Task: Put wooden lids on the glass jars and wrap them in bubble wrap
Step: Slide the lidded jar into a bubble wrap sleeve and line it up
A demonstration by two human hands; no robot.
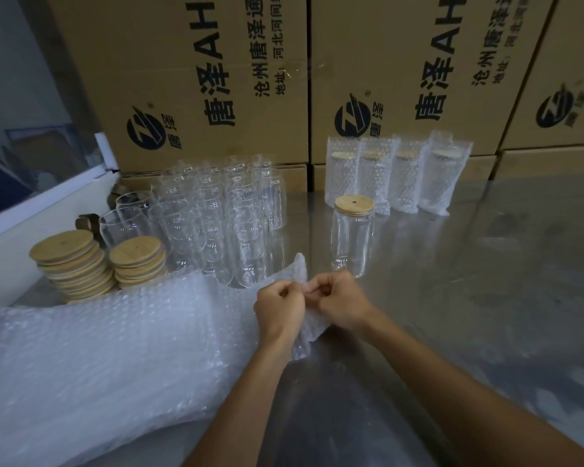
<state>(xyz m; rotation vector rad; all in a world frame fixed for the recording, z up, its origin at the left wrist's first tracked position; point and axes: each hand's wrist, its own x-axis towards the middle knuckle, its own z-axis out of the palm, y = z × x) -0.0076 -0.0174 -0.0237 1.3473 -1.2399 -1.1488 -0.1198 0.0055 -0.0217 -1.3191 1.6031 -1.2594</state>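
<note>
Lidded jar stands upright on the steel table, long axis vertical, lid up — just beyond both hands. Left hand and right hand pinch one bubble-wrap piece between them, beside the bubble-wrap stack.

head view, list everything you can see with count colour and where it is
wrapped jars: four, clear glass with wooden lids in bubble wrap bags, back right in a row before the boxes
lidded jar: one, clear glass with a tan wooden lid, unwrapped, in front of the wrapped row
open jars: a dense cluster, count unclear, clear glass, back centre-left
wooden lids: two stacks, tan, left of the cluster
bubble wrap pile: one, whitish clear, front left
bubble wrap bag: one, whitish clear, between the hands
cardboard boxes: several, brown with black print, along the back
table: one, grey metal
left hand: pinches the bag edge
right hand: pinches the same edge
</note>
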